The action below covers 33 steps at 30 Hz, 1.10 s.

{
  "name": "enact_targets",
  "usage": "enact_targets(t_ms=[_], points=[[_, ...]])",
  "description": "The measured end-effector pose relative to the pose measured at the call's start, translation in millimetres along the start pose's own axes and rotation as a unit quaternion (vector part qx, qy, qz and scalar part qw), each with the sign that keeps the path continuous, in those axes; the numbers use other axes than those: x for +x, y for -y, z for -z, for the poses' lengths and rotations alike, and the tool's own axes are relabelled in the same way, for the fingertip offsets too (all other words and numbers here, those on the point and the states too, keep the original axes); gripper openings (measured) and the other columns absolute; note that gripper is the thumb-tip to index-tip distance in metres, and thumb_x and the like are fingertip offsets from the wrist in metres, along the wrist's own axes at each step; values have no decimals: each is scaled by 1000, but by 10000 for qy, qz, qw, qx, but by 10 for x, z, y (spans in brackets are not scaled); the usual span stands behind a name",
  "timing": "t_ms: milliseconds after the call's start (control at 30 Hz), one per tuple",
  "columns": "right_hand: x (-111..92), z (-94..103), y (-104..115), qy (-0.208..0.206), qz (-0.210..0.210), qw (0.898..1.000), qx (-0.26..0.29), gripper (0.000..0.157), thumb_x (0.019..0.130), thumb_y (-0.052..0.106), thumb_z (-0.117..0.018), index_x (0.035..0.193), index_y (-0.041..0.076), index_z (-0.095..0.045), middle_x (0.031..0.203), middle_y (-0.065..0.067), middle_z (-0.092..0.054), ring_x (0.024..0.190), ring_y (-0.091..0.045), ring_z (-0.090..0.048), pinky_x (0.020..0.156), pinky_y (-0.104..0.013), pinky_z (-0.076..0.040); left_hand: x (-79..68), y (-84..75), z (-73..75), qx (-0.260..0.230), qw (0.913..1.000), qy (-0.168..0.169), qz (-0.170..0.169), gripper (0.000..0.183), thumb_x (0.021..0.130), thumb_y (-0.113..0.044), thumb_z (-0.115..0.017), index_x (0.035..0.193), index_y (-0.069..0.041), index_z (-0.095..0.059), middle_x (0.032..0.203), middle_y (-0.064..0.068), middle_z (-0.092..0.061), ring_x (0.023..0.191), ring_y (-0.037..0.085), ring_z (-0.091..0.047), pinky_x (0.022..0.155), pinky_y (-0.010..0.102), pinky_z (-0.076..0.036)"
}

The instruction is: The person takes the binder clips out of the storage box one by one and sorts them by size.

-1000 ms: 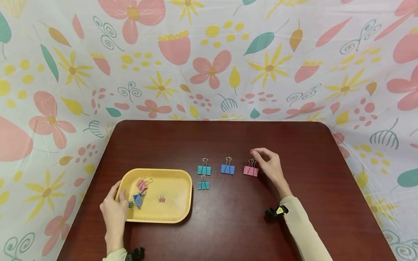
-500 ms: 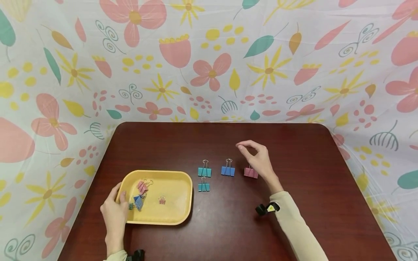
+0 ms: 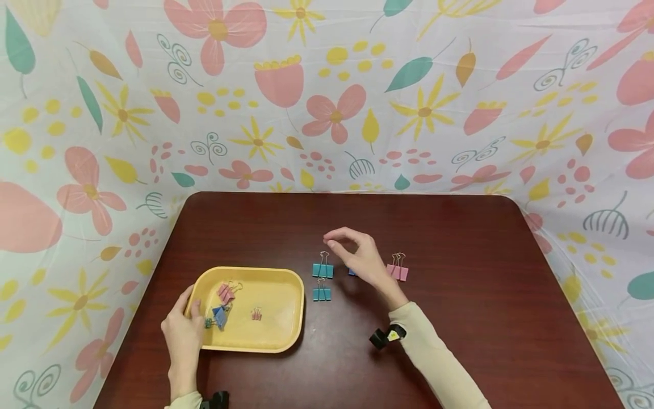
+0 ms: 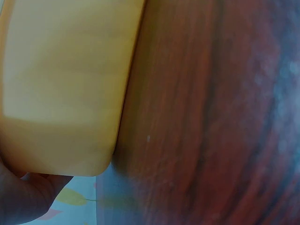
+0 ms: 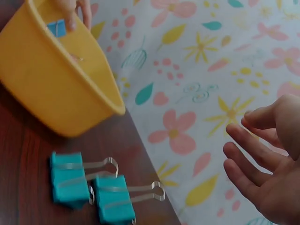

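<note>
My left hand [image 3: 183,335] grips the left end of a yellow tray [image 3: 273,335], thumb over the rim. Inside lie a pink binder clip [image 3: 225,293], a blue one [image 3: 219,318], a small teal one [image 3: 208,323] and a tiny pink one [image 3: 256,314]. My right hand [image 3: 360,258] hovers above the table with loosely bent fingers and nothing in them. Its fingertips are close to a larger teal binder clip [image 3: 323,271]; a smaller teal clip [image 3: 322,295] lies just below that. Mostly hidden under the hand is a blue clip [image 3: 351,272]. Farther right lies a pink clip [image 3: 397,272].
Everything rests on a dark reddish-brown table [image 3: 460,238] with rounded back corners. A flower-printed cloth [image 3: 332,74] hangs behind it and along both sides. The tray's wall [image 5: 47,79] rises close to the two teal clips.
My right hand has swept left from above the pink clip, past the blue one, to near the teal clips. The left hand keeps its hold on the tray.
</note>
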State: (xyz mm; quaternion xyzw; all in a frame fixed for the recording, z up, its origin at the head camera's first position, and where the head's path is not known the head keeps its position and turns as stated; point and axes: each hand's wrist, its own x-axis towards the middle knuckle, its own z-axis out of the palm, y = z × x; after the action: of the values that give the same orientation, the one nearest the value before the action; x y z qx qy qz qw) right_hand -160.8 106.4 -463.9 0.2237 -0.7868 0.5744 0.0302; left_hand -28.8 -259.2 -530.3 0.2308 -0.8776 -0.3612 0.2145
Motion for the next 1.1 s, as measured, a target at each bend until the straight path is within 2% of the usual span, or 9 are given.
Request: enact_targets(t_ms=[133,400,633,867,1100], points=[[72,-159,68,201,133,9996,177,15,98,16,-68,112,13,-73,106,-4,-77,97,-28,-73,90,-41,-58,-6,8,-4,-8,10000,-12,-29,36,97,-2,-63,133,-5,-66,123,29,-68,99,48,-67,87,62,-50],[185,-511,209,717,71,9961,507,17,98,13,-68,114,11,-72,105,-8,-77,98,-27,-74,86,-45,-59,-16,-2,0,-10,10000,-37,-13,36,97,-1,-63,132,-4,-66,123,29,-68,97,47,-67,88,62,-50],[219,-809,314,1276,48,9909,422,25,99,13,-66,124,11,-65,106,-7,-76,98,-24,-73,88,-31,-58,-2,3,-4,15,10000,40,83,35,98,-4,-62,133,-6,-66,122,29,-68,98,48,-66,89,62,-50],[288,-1138,427,1827,50,9818,511,29,99,13,-65,128,9,-62,109,-11,-75,96,-21,-74,89,-29,-57,6,20,5,39,9999,20,117,36,98,-5,-62,133,-6,-66,122,29,-68,98,48,-66,89,62,-50],[303,-1487,499,2346,-160,9712,374,36,97,9,-68,132,9,-58,111,-11,-75,98,-16,-72,86,-22,-56,34,12,6,23,10000,38,34,35,99,-5,-61,133,-6,-66,121,30,-68,94,48,-66,87,63,-50]])
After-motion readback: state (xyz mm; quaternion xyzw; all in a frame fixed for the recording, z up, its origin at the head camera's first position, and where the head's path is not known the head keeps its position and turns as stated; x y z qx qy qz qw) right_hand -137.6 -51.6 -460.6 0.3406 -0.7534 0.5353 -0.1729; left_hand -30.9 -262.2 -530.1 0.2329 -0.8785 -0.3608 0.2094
